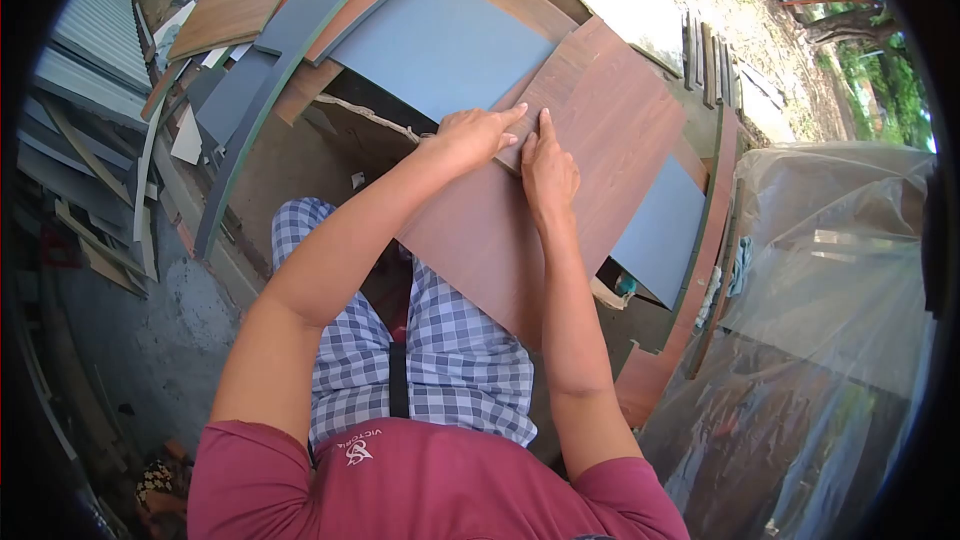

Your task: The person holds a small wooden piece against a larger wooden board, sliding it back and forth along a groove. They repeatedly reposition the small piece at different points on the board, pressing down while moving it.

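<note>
A large brown wood-grain panel (pixel 610 130) lies tilted above my knees. On its upper left part rests a smaller wood-grain board (pixel 556 75), close in colour, with its near end between my hands. My left hand (pixel 472 137) reaches in from the left, its thumb and index finger closed at the small board's edge. Beside it, my right hand (pixel 551 172) lies on the panel with index finger and thumb at the small board's near end and the other fingers curled. Whether any fingertips reach under the board is hidden.
Blue-grey sheets (pixel 445 45) lie under the panel. A long curved grey strip (pixel 268 90) arcs along the left. Offcuts (pixel 95 190) are heaped at far left. Clear plastic sheeting (pixel 820 260) covers something at right. Several short slats (pixel 708 60) stand beyond the work surface.
</note>
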Demonstrator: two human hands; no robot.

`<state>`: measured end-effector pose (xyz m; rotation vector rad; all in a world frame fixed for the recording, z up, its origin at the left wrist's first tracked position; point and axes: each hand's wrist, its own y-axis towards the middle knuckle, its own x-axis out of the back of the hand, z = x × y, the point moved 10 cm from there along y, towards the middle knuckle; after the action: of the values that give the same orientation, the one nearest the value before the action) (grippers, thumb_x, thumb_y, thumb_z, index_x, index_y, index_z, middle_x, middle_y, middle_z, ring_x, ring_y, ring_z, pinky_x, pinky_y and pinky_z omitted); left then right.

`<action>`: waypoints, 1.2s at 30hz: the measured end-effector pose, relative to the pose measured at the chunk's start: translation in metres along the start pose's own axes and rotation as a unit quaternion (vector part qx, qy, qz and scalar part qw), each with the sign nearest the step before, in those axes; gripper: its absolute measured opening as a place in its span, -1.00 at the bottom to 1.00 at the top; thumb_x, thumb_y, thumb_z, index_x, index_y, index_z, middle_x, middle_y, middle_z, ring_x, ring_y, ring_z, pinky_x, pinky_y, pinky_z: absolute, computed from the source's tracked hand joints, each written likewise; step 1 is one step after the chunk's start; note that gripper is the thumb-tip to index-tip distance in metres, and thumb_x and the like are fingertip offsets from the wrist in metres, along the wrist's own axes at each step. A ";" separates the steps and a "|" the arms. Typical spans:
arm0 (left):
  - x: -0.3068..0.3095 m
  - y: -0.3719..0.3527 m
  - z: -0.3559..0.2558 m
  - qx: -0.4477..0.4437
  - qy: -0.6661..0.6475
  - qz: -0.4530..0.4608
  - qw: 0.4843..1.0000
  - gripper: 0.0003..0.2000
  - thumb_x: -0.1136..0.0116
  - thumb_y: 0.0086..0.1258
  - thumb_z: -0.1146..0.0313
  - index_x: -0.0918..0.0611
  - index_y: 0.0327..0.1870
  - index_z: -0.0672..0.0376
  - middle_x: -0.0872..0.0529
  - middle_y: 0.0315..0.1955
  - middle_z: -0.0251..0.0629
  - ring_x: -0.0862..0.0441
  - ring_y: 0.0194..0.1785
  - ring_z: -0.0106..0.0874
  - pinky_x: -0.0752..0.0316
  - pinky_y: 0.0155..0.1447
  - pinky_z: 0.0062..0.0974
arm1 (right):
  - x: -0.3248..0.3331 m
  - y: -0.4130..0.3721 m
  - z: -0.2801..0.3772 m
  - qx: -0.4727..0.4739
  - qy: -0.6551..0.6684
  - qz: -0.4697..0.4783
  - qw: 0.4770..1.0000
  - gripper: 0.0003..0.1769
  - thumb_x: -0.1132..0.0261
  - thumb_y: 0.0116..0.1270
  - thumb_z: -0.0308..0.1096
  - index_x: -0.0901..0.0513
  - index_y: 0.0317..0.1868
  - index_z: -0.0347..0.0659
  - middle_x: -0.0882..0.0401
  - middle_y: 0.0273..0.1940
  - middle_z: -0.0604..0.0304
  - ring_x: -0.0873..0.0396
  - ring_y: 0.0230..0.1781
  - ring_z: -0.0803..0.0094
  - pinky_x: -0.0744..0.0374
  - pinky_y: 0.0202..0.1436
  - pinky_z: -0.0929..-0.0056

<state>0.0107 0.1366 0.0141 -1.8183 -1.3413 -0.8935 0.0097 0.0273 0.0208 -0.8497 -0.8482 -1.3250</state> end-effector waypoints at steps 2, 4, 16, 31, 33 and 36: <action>-0.006 0.033 -0.009 0.011 -0.004 0.025 1.000 -0.54 0.09 0.40 0.16 -0.25 0.33 -0.12 -0.62 -0.56 -0.14 -0.61 -0.44 -0.26 -0.49 -0.16 -0.28 | 0.008 0.028 -0.015 0.006 -0.028 -0.020 0.999 -0.53 0.04 0.34 -0.25 -0.34 0.25 -0.15 -0.61 -0.44 -0.14 -0.61 -0.35 0.01 -0.47 -0.13 0.13; -0.008 0.065 -0.017 0.010 -0.002 0.019 1.000 -0.54 0.10 0.41 0.16 -0.24 0.34 -0.14 -0.56 -0.66 -0.25 -0.56 -0.56 -0.39 -0.51 -0.29 -0.38 | 0.014 0.056 -0.031 -0.012 -0.035 -0.025 0.999 -0.53 0.06 0.35 -0.23 -0.33 0.26 -0.13 -0.61 -0.38 -0.16 -0.60 -0.29 0.00 -0.47 -0.10 0.12; -0.020 0.137 -0.039 0.043 -0.058 0.094 0.993 -0.52 0.11 0.43 0.16 -0.17 0.37 -0.21 -0.53 -0.65 -0.32 -0.49 -0.61 -0.47 -0.48 -0.41 -0.48 | 0.030 0.117 -0.077 -0.071 -0.041 -0.053 0.995 -0.51 0.08 0.34 -0.16 -0.33 0.27 0.00 -0.59 -0.18 -0.19 -0.56 -0.12 -0.05 -0.46 0.01 0.09; -0.038 -0.009 -0.050 -0.153 -0.039 -0.071 0.985 -0.54 0.02 0.37 0.21 -0.30 0.30 -0.11 -0.61 -0.55 -0.06 -0.57 -0.47 -0.16 -0.45 -0.28 -0.22 | 0.016 -0.047 -0.047 -0.064 -0.073 -0.010 0.995 -0.49 0.08 0.37 -0.24 -0.21 0.31 -0.16 -0.61 -0.47 -0.14 -0.60 -0.37 -0.04 -0.39 -0.04 0.03; -0.039 -0.047 -0.046 -0.119 -0.045 -0.029 0.991 -0.54 0.01 0.36 0.20 -0.31 0.30 -0.13 -0.62 -0.52 -0.05 -0.58 -0.42 -0.13 -0.44 -0.25 -0.20 | 0.009 -0.082 -0.038 -0.064 -0.080 0.001 0.995 -0.48 0.06 0.36 -0.25 -0.21 0.30 -0.20 -0.60 -0.50 -0.13 -0.60 -0.42 -0.02 -0.41 -0.09 0.06; -0.037 -0.101 -0.038 -0.065 -0.039 0.034 0.997 -0.54 -0.01 0.35 0.19 -0.32 0.29 -0.17 -0.62 -0.49 -0.04 -0.58 -0.38 -0.10 -0.44 -0.22 -0.18 | 0.001 -0.127 -0.019 -0.026 -0.083 -0.010 0.996 -0.48 0.03 0.36 -0.22 -0.23 0.27 -0.27 -0.55 -0.58 -0.19 -0.57 -0.52 -0.08 -0.50 -0.30 0.07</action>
<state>-0.0999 0.1087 0.0161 -2.0046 -1.2854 -0.9004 -0.1161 0.0027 0.0180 -1.0056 -0.9571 -1.3110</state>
